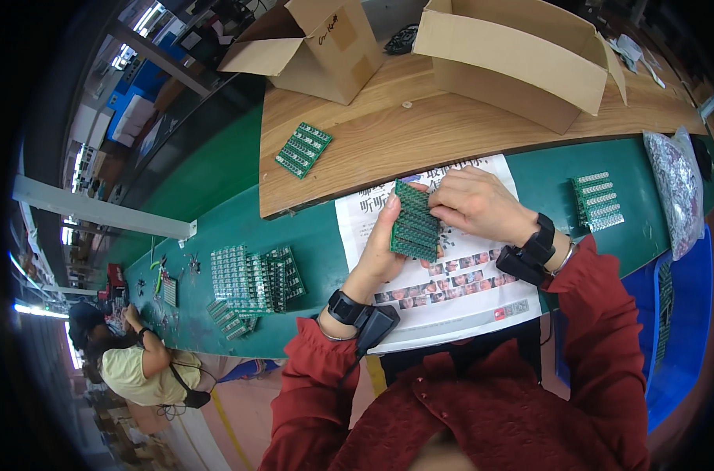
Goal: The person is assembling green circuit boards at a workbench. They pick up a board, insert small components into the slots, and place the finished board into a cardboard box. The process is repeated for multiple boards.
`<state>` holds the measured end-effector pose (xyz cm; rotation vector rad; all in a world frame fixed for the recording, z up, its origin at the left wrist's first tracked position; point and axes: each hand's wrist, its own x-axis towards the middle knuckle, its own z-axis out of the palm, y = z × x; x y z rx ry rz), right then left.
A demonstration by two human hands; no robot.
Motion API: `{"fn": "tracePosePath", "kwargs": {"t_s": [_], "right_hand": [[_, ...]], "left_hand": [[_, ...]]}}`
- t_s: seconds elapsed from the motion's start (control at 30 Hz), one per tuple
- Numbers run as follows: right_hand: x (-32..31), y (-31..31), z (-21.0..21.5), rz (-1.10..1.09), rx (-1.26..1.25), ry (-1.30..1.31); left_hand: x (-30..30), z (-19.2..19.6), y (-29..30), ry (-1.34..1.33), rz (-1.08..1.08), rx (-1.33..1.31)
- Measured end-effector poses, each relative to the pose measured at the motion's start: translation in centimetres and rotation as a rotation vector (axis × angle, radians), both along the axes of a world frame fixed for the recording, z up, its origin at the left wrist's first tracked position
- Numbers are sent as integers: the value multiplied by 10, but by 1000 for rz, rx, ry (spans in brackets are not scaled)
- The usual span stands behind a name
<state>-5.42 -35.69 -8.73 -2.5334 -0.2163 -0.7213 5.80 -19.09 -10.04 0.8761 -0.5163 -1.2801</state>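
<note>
My left hand (383, 245) grips a green circuit board panel (414, 224) by its left side, tilted up above a printed paper sheet (459, 318). Rows of small parts cover the panel's face. At its upper right edge, my right hand (468, 206) has its fingers bent and pressed together. What the right fingertips hold is hidden from view. Stacked green circuit board panels (251, 279) lie on the green tabletop to the left. Another stack of panels (598, 202) sits to the right, and a single panel (303, 150) rests on the raised wooden board.
Two open cardboard boxes (337, 59) (514, 74) stand on the wooden board (357, 141). A clear plastic bag (675, 192) lies at the right end, above a blue bin (686, 337). At far left, a person in a yellow top (141, 373) works at the same green table (325, 235).
</note>
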Motion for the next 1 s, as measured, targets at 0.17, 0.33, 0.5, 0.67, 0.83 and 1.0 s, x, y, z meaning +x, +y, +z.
{"fn": "tracePosePath", "kwargs": {"t_s": [0.17,0.33,0.5,0.67,0.83,1.0], "right_hand": [[3,2,-1,15,12,2],[1,4,6,1,-93,54],[-10,-12,-2,-21,-17,63],[-7,-6,-4,8,-1,29],[-4,0,-7,-3,6,54],[-7,-3,-3,14,8,58]], "left_hand": [[-1,3,0,-32,6,10],[-2,0,0,-9,3,-2],[0,-2,0,7,34,22],[1,-1,0,7,51,11],[0,-4,0,-20,31,1],[-1,-4,-1,-1,37,23]]}}
